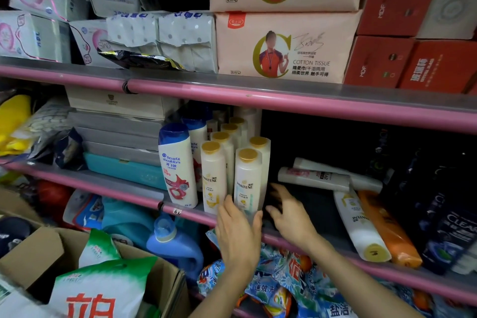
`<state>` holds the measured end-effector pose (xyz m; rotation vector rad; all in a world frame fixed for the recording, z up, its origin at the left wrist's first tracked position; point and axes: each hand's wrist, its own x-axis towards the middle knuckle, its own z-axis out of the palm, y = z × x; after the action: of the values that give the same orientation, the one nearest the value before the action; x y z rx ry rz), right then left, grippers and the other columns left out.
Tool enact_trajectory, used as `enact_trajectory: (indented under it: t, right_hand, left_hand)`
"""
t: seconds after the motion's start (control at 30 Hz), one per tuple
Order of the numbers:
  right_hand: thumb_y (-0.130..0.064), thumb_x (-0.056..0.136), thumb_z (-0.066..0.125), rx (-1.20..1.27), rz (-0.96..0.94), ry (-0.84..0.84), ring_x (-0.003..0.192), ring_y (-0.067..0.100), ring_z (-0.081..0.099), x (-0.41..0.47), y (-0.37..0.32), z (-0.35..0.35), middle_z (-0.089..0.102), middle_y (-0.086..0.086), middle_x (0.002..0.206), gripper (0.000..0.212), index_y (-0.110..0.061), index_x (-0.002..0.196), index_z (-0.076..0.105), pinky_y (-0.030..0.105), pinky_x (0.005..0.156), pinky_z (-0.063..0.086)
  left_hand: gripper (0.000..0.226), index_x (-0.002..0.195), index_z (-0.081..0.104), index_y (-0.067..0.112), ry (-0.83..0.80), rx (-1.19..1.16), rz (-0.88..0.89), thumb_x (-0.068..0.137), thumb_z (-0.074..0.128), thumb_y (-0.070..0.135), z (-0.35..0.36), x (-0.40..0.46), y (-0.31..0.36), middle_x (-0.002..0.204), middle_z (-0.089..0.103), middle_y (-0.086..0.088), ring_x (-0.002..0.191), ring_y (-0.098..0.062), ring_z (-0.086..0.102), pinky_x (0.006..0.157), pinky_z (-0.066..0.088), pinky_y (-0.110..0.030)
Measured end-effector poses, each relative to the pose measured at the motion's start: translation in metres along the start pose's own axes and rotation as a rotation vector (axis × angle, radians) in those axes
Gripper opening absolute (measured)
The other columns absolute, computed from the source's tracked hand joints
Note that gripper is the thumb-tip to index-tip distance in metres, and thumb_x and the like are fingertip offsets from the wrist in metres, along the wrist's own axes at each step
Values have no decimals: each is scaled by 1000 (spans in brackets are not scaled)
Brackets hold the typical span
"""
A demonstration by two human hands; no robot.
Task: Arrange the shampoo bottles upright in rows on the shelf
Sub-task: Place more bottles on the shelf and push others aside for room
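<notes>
Pink-edged shelf (309, 241): left hand (238, 236) steadies an upright front bottle (247, 181); right hand (290, 210) hovers open, empty. Next, likely the lying bottles (361, 230).

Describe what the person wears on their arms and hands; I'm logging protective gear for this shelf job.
No gear shows. The left hand and right hand are bare, without gloves, and no rings or watch are visible. Both forearms are uncovered down to the frame edge, with no sleeve in view.

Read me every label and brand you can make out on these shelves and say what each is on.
"PANTENE": front white bottle at the left hand.
"head & shoulders": blue-capped bottle.
"COTTON TISSUE": pink pack.
"CLEAR": dark bottle.
"MDF": red box.
"6": shelf tag.
Smaller print: unreadable.
</notes>
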<state>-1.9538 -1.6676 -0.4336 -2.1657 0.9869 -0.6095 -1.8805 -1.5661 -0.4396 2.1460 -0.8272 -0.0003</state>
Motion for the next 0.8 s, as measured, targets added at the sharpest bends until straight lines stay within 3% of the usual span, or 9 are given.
enact_trajectory:
  t: [0.13, 0.23, 0.33, 0.43, 0.53, 0.63, 0.73, 0.8]
  right_hand:
    - [-30, 91, 54, -534, -61, 211, 133, 24, 39, -44, 10, -35, 41, 5, 143, 59, -26, 144, 30, 37, 107, 35]
    - [-43, 90, 50, -848, 124, 170, 135, 32, 30, -71, 26, -65, 30, 10, 147, 68, -24, 147, 18, 41, 109, 28]
    - [-45, 91, 48, -849, 281, 94, 125, 32, 42, -86, 37, -83, 35, 13, 139, 65, -21, 145, 21, 41, 99, 41]
    - [-34, 91, 52, -712, 281, 67, 110, 32, 56, -91, 42, -95, 41, 14, 131, 62, -23, 144, 22, 37, 79, 48]
    - [-30, 85, 57, -621, 276, 110, 102, 33, 61, -96, 44, -109, 56, 13, 120, 61, -26, 141, 36, 34, 74, 45]
    - [-27, 87, 58, -277, 307, 268, 89, 32, 65, -101, 42, -123, 67, 14, 103, 40, -19, 126, 58, 35, 75, 50]
    - [-17, 93, 53, 639, 547, 399, 77, 27, 64, -105, 21, -146, 59, 11, 100, 14, -8, 99, 61, 36, 59, 59]
    - [-14, 93, 54, 1038, 683, 389, 76, 34, 65, -117, 5, -164, 56, 18, 97, 11, -3, 91, 58, 32, 47, 58]
  left_hand:
    - [48, 131, 42, 13, 90, -237, -154, 87, 62, 19, 2, -30, 11, 122, 38, -5, 113, -18, 40, 97, 32, -31]
    - [30, 117, 50, 19, 15, -400, -167, 89, 57, 10, 8, -52, 27, 110, 36, 2, 94, -9, 43, 88, 32, -19]
    - [22, 101, 53, 25, -202, -435, -40, 90, 52, 6, 15, -66, 48, 106, 41, 3, 81, 1, 47, 75, 34, -9]
    - [18, 101, 55, 24, -364, -387, 41, 91, 51, 9, 20, -76, 66, 106, 44, 4, 83, 0, 49, 80, 40, -15]
    - [21, 108, 55, 23, -443, -336, 120, 90, 53, 11, 20, -84, 75, 108, 48, 4, 89, -5, 52, 85, 44, -19]
    - [39, 126, 48, 22, -473, -282, 198, 89, 55, 11, 17, -88, 79, 122, 47, 2, 101, -11, 55, 93, 45, -23]
    - [63, 142, 31, 24, -510, -244, 280, 88, 58, 9, 13, -91, 83, 141, 33, 6, 108, -16, 56, 89, 46, -21]
    - [75, 147, 20, 26, -507, -245, 354, 86, 61, 8, 11, -93, 86, 150, 22, 10, 123, -17, 48, 95, 43, -20]
